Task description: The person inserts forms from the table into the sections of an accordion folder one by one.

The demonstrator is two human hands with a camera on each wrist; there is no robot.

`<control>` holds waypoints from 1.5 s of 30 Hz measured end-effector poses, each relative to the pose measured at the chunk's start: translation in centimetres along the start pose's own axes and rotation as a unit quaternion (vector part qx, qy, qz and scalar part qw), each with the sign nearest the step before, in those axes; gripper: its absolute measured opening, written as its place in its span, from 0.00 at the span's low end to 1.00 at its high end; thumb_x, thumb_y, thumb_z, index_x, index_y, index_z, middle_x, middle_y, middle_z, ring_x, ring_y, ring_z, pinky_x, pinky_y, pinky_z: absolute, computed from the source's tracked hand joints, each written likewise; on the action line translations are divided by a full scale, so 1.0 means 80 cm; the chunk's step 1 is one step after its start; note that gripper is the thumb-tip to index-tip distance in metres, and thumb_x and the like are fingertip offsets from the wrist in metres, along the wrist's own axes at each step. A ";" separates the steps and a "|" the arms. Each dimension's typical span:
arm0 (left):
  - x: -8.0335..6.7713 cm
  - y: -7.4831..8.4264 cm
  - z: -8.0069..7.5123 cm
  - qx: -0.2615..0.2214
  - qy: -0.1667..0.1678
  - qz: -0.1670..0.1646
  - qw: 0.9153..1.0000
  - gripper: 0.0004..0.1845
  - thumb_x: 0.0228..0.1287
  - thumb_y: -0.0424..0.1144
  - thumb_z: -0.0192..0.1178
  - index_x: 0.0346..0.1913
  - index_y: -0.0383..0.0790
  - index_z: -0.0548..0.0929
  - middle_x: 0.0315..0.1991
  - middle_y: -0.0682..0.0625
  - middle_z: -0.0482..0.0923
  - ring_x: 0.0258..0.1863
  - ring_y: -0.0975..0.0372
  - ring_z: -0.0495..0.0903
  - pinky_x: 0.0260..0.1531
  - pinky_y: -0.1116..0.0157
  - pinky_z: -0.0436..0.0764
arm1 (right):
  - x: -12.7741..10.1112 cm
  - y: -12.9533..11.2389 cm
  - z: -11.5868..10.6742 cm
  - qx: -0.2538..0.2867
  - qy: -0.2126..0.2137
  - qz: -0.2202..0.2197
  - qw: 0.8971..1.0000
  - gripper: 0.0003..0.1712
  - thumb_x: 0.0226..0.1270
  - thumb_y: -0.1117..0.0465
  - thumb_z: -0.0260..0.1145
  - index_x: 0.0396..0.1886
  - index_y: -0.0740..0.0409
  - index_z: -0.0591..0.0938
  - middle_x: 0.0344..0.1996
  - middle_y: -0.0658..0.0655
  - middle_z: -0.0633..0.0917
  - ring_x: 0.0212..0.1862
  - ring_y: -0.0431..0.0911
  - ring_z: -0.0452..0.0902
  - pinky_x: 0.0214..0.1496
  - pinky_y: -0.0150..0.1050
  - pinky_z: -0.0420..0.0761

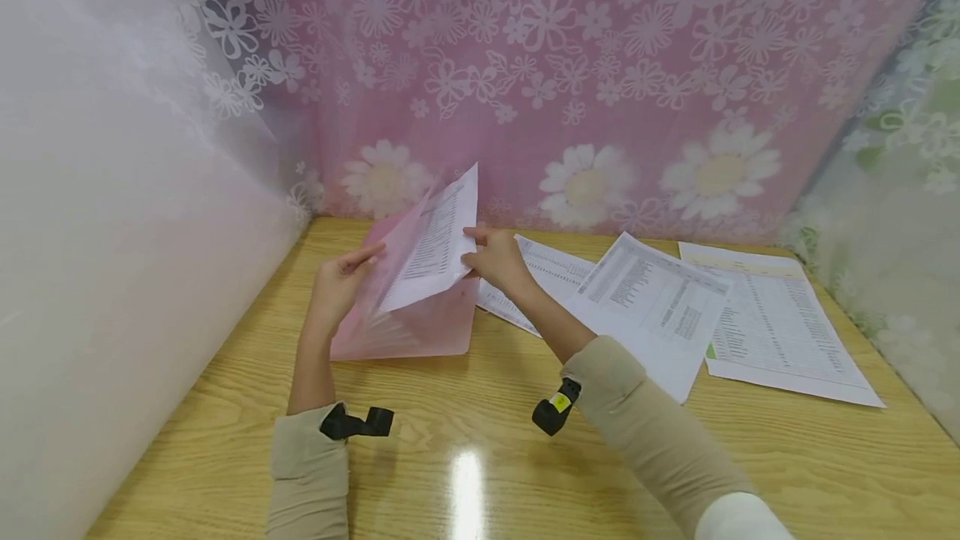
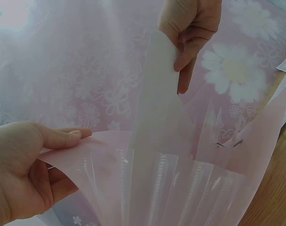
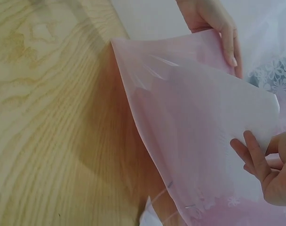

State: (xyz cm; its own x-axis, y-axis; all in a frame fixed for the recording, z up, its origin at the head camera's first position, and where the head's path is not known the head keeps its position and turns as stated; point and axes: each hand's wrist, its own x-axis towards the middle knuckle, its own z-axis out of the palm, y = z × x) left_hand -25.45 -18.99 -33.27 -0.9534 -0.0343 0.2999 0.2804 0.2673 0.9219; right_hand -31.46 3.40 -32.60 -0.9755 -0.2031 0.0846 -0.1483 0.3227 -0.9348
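L hand is gripping the pink folder's front flap, pulling it open so pockets are showing. R hand is pinching a printed sheet, feeding it down into the folder standing on the table btwn both hands.

Bare table lies open near the person; loose sheets crowd the right, curtains wall the back.

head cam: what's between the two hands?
The pink folder, gripped by the left hand, and a printed sheet pinched by the right hand, standing in it. Head view shows it best.
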 end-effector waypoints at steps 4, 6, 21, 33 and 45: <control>0.006 -0.015 -0.001 0.005 0.005 0.006 1.000 0.15 0.66 0.33 0.55 0.53 0.31 0.79 0.52 0.42 0.76 0.55 0.58 0.70 0.50 0.67 0.68 | -0.001 0.002 0.015 0.002 0.002 -0.001 1.000 0.28 0.58 0.75 0.60 0.61 0.66 0.70 0.53 0.65 0.75 0.28 0.50 0.83 0.32 0.39 0.80; 0.007 -0.018 -0.001 0.005 0.004 0.010 1.000 0.15 0.66 0.34 0.55 0.53 0.32 0.78 0.52 0.42 0.76 0.52 0.59 0.71 0.46 0.69 0.69 | -0.001 0.003 0.021 0.000 0.002 0.000 1.000 0.29 0.59 0.73 0.61 0.62 0.64 0.70 0.55 0.64 0.75 0.27 0.49 0.83 0.30 0.37 0.80; 0.000 -0.004 -0.001 -0.013 -0.007 0.011 1.000 0.15 0.66 0.31 0.54 0.53 0.29 0.77 0.52 0.39 0.75 0.39 0.59 0.70 0.36 0.71 0.66 | 0.007 0.027 0.048 0.040 -0.032 -0.014 0.999 0.27 0.62 0.65 0.63 0.62 0.60 0.71 0.56 0.62 0.74 0.24 0.47 0.81 0.29 0.37 0.80; 0.007 -0.015 0.000 -0.006 -0.007 0.010 1.000 0.15 0.66 0.33 0.55 0.53 0.31 0.78 0.51 0.40 0.76 0.54 0.58 0.70 0.44 0.72 0.68 | 0.011 0.028 0.071 0.003 -0.046 -0.015 0.999 0.26 0.61 0.67 0.63 0.60 0.64 0.72 0.55 0.68 0.74 0.20 0.44 0.79 0.26 0.35 0.80; 0.006 -0.017 -0.002 -0.002 -0.007 0.002 1.000 0.15 0.66 0.34 0.55 0.53 0.33 0.79 0.52 0.42 0.76 0.55 0.59 0.68 0.48 0.65 0.67 | 0.006 0.024 0.080 -0.027 -0.044 -0.023 0.998 0.25 0.60 0.67 0.63 0.59 0.65 0.73 0.52 0.69 0.76 0.16 0.41 0.76 0.24 0.34 0.79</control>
State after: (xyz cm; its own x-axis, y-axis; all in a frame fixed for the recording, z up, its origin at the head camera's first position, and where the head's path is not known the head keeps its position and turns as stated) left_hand -26.29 -19.52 -34.33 -0.9539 -0.0206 0.2995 0.2838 0.2630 0.9221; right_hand -31.18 -2.04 -36.54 -0.9500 -0.2978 0.0942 -0.2030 0.3595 -0.9108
